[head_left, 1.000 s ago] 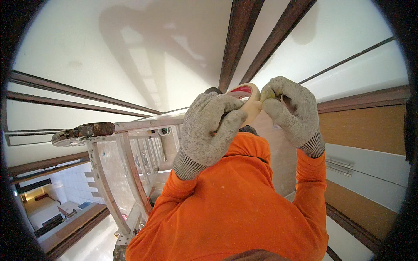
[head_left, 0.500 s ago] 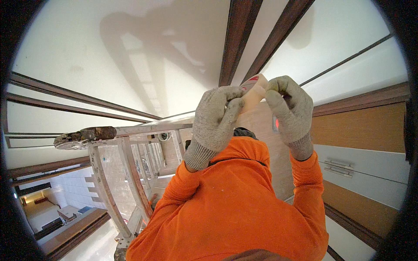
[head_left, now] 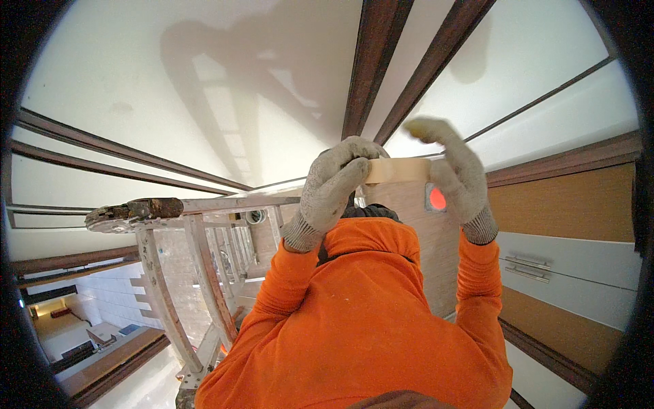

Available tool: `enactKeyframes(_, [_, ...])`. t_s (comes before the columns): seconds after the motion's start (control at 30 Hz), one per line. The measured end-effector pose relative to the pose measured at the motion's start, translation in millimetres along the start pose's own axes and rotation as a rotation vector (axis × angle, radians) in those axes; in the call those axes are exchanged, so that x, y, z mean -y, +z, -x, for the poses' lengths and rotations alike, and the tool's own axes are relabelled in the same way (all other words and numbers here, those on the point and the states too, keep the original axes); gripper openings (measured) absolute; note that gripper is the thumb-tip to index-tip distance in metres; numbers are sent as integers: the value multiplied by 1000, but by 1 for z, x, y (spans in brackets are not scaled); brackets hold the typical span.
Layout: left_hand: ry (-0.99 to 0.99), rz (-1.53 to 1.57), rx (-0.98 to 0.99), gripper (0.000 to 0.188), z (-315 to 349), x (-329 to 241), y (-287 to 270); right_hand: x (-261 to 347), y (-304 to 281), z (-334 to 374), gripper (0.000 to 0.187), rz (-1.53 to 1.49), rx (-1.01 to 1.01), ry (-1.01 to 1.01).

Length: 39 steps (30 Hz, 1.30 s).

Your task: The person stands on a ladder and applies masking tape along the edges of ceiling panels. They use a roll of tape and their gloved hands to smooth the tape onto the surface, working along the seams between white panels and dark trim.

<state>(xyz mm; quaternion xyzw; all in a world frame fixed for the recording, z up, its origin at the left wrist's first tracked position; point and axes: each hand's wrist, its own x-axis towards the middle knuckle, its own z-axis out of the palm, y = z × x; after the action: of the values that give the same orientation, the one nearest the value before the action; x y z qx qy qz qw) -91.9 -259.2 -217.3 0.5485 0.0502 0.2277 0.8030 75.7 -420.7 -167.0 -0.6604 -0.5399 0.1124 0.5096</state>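
One ladder at 9 o'clock, pretty scuffed. Then the left hand, roughly dead centre, gloved, pinching the tape between thumb and fingers; it's at that hand's 3 o'clock, edge-on. At 2 o'clock the right hand, also gloved, thumb and fingers spread, can't tell if the thumb touches the tape. Drawers between 3 and 4.

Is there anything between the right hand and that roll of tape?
Nothing visible stands between them. The right hand, fingers raised, has its thumb by the right end of the tape roll; the left hand grips the other end.
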Motion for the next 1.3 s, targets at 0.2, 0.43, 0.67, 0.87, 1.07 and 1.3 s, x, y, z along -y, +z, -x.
enactKeyframes(0.2, [7, -118, -166, 27, -8, 4, 5, -7, 13, 18, 43, -108, 152, 154])
enactKeyframes(0.43, [229, -744, -299, 34, -7, -2, 17, -2, 37, 23, 33, 324, -128, -46])
enactKeyframes(0.67, [110, -533, -401, 26, -10, -2, 20, -1, 51, 24, 36, 467, -194, -156])
enactKeyframes(0.87, [130, -585, -447, 20, -9, -3, 17, 0, 58, 25, 36, 433, -212, -169])
enactKeyframes(1.07, [135, -686, -504, 25, -19, -10, 20, -12, 58, 32, 44, 254, -107, -55])
enactKeyframes(1.3, [79, -782, -437, 37, -61, -26, 6, -45, 48, 26, 42, 263, -35, -123])
